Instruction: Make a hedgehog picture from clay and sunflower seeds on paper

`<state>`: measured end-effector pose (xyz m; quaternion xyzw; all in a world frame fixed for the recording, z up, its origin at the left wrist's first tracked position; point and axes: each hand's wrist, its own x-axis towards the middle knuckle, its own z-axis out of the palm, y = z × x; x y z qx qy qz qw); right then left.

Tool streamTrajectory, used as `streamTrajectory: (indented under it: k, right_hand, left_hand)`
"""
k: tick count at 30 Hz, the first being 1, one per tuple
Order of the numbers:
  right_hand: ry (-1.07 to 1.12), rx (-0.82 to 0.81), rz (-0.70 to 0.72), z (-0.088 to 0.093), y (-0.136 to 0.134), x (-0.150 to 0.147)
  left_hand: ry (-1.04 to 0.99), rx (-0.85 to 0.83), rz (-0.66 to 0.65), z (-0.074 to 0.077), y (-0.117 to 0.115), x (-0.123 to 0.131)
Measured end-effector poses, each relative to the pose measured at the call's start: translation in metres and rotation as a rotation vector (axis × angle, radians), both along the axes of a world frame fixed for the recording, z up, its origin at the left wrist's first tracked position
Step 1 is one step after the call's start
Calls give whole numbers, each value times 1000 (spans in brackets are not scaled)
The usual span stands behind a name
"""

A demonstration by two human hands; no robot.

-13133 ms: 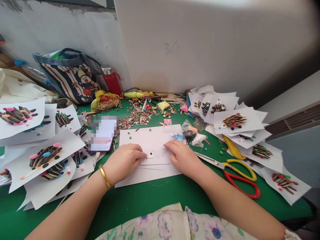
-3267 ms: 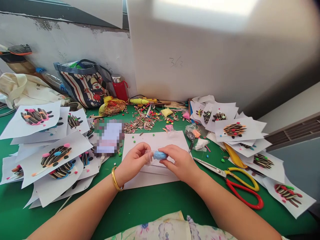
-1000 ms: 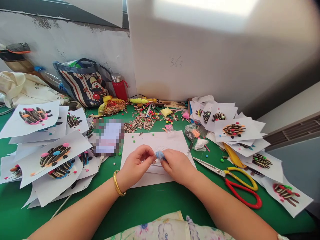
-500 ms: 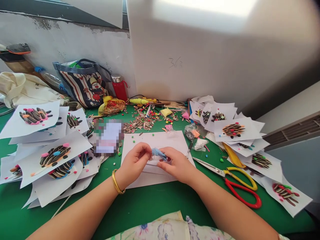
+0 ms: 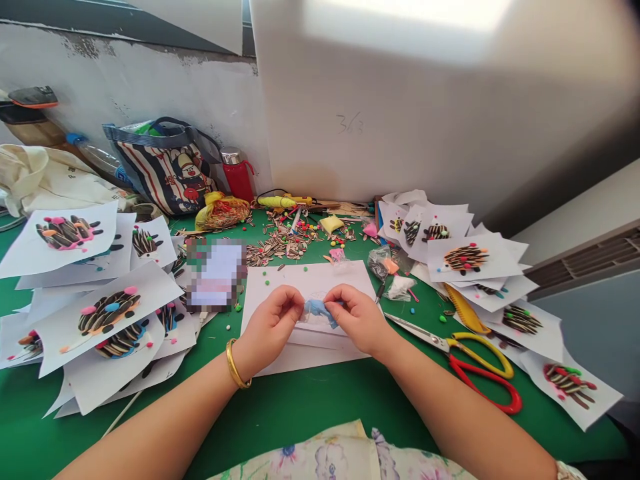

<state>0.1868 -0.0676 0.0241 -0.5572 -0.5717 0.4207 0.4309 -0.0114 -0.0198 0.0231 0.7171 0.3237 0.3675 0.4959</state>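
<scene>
Over the white sheets of paper (image 5: pixel 295 360), a small clear plastic bag with soft blue clay-like stuff (image 5: pixel 317 309) is stretched between my two hands. My left hand (image 5: pixel 273 322) is closed, its thumb and forefinger pinching the bag's left end. On the right side, my right hand (image 5: pixel 359 321) pinches the bag close to the blue part, fingers curled. Faint drawn lines show on the paper beneath the bag, partly covered by it and by my hands.
Large scissors (image 5: pixel 455 347) with red and yellow handles lie right of the paper. Cards decorated with seeds are piled at left (image 5: pixel 110 313) and right (image 5: pixel 465 257). Loose sunflower seeds (image 5: pixel 280 243), a pixelated phone-like object (image 5: pixel 217 273), a red bottle (image 5: pixel 237 177) and a striped bag (image 5: pixel 165 167) stand farther back.
My right hand has shifted its grip on the bag, from fingers around it to a thumb-and-finger pinch. The blue stuff now shows more openly. My left hand stays nearly still.
</scene>
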Motion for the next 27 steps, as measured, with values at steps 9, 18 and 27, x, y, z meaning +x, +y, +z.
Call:
streamTrajectory:
  k: [9,18,27]
  right_hand:
    - [-18,74,32,-4,-1,5]
    - [-65,10,-8,-3,-2,-2]
    - [118,35,-52,-5,-3,-6]
  left_hand:
    - [16,-74,40,0,7,1]
    - [264,157,168,0,6,-2]
    - [221,431,130,2,1,-2]
